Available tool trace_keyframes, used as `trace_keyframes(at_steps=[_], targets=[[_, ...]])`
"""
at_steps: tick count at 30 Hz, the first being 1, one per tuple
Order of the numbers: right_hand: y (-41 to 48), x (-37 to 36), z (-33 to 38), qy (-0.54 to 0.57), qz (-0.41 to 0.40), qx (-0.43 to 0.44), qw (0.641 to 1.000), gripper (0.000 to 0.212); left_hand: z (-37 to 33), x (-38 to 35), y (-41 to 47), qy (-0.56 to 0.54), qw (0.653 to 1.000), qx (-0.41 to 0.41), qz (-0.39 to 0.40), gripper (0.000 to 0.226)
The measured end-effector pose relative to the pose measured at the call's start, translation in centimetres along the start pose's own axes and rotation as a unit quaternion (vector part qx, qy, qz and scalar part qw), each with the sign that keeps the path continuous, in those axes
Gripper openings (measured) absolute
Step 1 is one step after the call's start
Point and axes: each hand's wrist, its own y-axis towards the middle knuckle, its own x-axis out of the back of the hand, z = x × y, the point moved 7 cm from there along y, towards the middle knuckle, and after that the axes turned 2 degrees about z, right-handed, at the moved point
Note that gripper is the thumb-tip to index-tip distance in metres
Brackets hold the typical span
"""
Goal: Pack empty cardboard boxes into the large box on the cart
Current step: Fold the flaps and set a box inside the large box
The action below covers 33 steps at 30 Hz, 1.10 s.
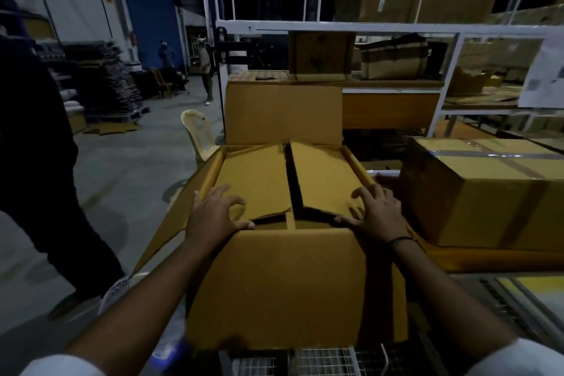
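A large open cardboard box stands in front of me on a wire cart, its far flap raised and its side flaps spread. Inside it lie two smaller cardboard boxes side by side, the left one and the right one. My left hand rests with spread fingers on the near end of the left box, thumb at its lower edge. My right hand presses on the near end of the right box in the same way.
A taped, sealed carton sits close on the right. White metal shelving with more cartons stands behind. A person in dark clothes stands at the left, near a plastic chair. Stacked flat cardboard lies far left.
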Motion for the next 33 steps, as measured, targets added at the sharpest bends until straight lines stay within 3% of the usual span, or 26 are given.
trace_keyframes(at_steps=[2,6,8,14,17,24,27,30,33], targets=[[-0.4,0.4,1.3,-0.017,-0.033,0.017,0.999,0.067,-1.4,-0.3,-0.1,-0.023,1.0,-0.004,-0.011,0.059],[-2.2,1.8,5.1,-0.019,-0.173,0.095,0.98,0.044,-5.4,-1.3,0.0,-0.058,0.998,-0.029,-0.019,0.057],[-3.1,1.8,6.7,-0.002,-0.197,0.143,0.97,0.039,-7.6,-1.9,0.2,-0.081,0.995,-0.052,-0.026,0.053],[-3.4,2.2,7.2,-0.032,-0.254,0.209,0.944,0.055,-13.6,-3.4,1.0,-0.116,0.989,-0.09,-0.029,0.046],[-3.1,2.7,5.5,-0.077,-0.275,0.193,0.939,0.058,-16.1,-4.2,1.3,-0.13,0.985,-0.111,-0.024,0.043],[1.2,5.0,-3.4,-0.211,-0.097,0.004,0.973,0.061,-22.9,-6.5,1.9,-0.15,0.978,-0.145,0.026,0.046],[2.4,5.7,-7.2,-0.245,-0.058,-0.018,0.968,0.053,-25.8,-7.0,2.3,-0.157,0.975,-0.153,0.043,0.046],[3.0,4.9,-10.3,-0.225,-0.006,-0.03,0.974,0.048,-28.8,-7.8,2.7,-0.155,0.971,-0.171,0.065,0.045],[3.2,3.6,-12.7,-0.127,0.01,-0.054,0.99,0.04,-31.2,-9.5,3.6,-0.135,0.97,-0.171,0.108,0.048]])
